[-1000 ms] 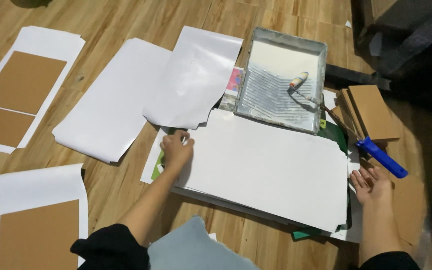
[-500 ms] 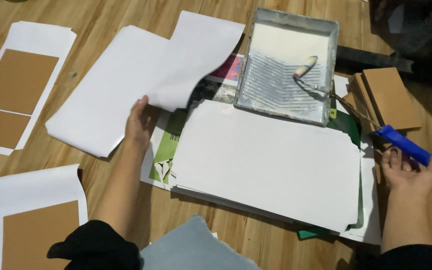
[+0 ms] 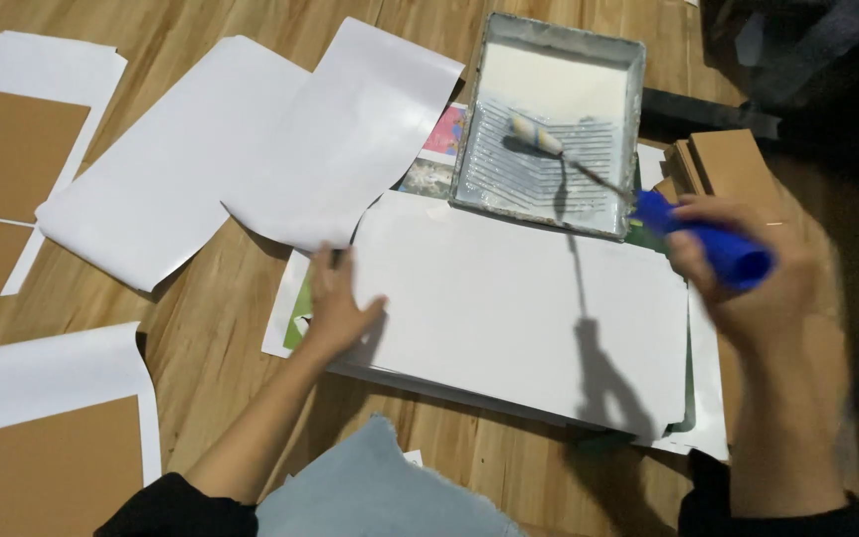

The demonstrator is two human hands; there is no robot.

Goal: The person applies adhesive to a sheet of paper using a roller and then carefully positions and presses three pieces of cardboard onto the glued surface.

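The right hand (image 3: 748,288) is wrapped tight around the blue handle (image 3: 710,244) of a small paint roller (image 3: 537,134), whose striped head hangs over the ribbed slope of the grey paint tray (image 3: 638,119) (white paint pools at the tray's far end). Just in front of the tray lies a large white sheet (image 3: 519,298) on a stack of papers, and the left hand (image 3: 335,303) rests flat on that sheet's left edge, fingers spread. Left of the tray, two more white sheets (image 3: 251,149) lie overlapping on the wooden floor (image 3: 221,328).
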